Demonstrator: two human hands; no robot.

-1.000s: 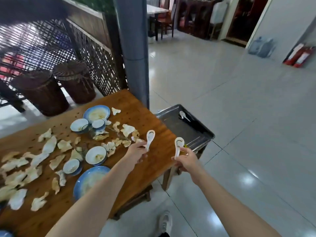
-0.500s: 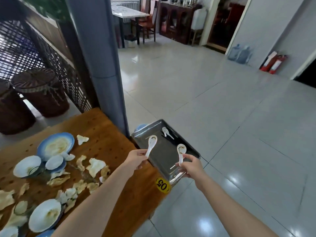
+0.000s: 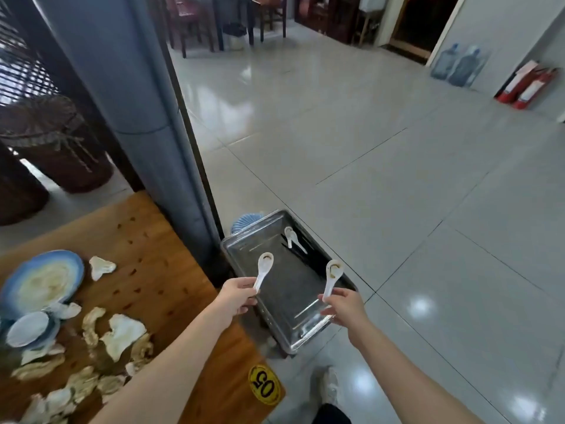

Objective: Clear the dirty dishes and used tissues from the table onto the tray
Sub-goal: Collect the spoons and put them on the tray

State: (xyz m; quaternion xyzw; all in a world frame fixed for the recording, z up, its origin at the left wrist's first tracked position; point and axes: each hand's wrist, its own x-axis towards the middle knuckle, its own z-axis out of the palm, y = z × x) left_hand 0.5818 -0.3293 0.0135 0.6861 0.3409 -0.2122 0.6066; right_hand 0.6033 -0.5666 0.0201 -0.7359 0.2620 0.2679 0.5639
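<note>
Both spoons have swung off the table side since 1 second ago and now hang over the tray (image 3: 309,335), which sits just past the corner of the wooden table (image 3: 159,270).

Left hand (image 3: 237,296) pinches the handle end of the left spoon (image 3: 263,269) between thumb and fingers, above the tray's near-left part. Its long axis runs from the hand up and away toward the tray's far end, bowl end farthest from me, leaning a bit right. Right hand (image 3: 345,306) pinches the right spoon (image 3: 331,278) the same way, over the tray's right rim, handle down in the fingertips and bowl pointing away. Both bowls face the camera and have brownish gunk in them.

2 more white spoons (image 3: 292,237) already lie in the tray's far end, crossed over each other, touching.

Left of the tray, back on the table: a dirty blue plate (image 3: 42,280), a small bowl (image 3: 29,328) and a mess of crumpled tissues (image 3: 122,332). A yellow 05 sticker (image 3: 265,388) sits on the table corner nearest the tray's near end.
</note>
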